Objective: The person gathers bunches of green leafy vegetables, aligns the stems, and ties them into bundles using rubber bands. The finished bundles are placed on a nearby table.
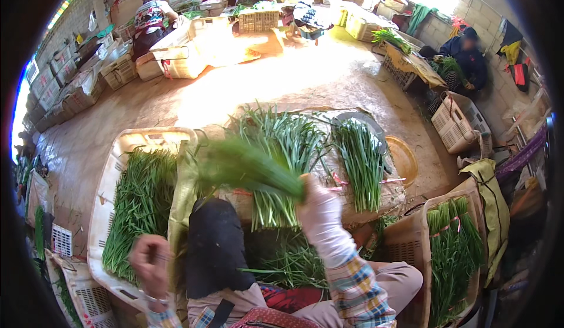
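My right hand [318, 211], in a pale sleeve cover, grips a bunch of long green leaves [251, 169], probably garlic chives. The bunch is blurred and points left above my dark-covered knee [216, 244]. At lower left, my left hand [152, 262] hovers near a white plastic crate [98, 226]. Its fingers are loosely curled, with nothing visible in them. Loose greens [143, 204] fill that crate. Before me, a low work surface [238, 202] bears a spread of greens [282, 138] and a narrower bunch [359, 165] to its right, with pink ties [337, 182] beside them.
To my right, a crate [403, 244] holds tied bunches [454, 257]. A tan basin [402, 158] sits beyond the work surface. Cut leaves [286, 257] lie between my legs. One person [469, 63] works at right; others [152, 17] sit at the back among crates.
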